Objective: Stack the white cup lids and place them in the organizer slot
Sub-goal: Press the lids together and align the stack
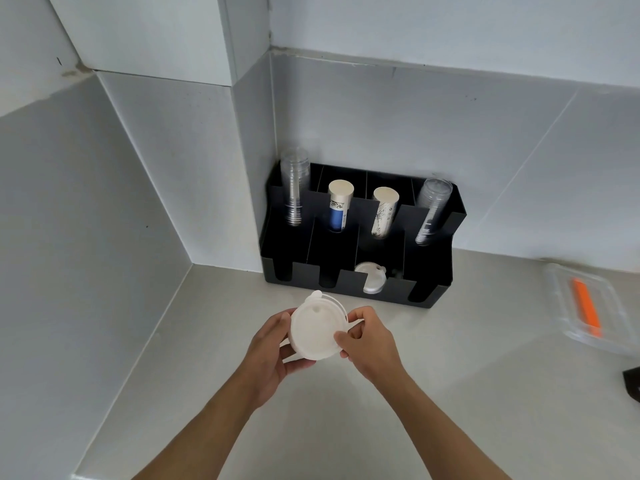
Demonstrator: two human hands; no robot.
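Note:
A small stack of white cup lids (317,329) is held above the counter, in front of the black organizer (394,292). My left hand (268,351) cups the stack from the left and below. My right hand (369,337) pinches its right edge with thumb and fingers. Another white lid (371,278) leans in the organizer's third front slot from the left. The two front slots to the left and the one at the right look dark, with nothing visible inside.
The organizer's back row holds clear cup stacks (294,188) (431,209) and two paper cup stacks (339,209) (382,211). It stands in the wall corner. A clear container with an orange item (585,310) lies at the right, and a dark object (632,382) at the right edge.

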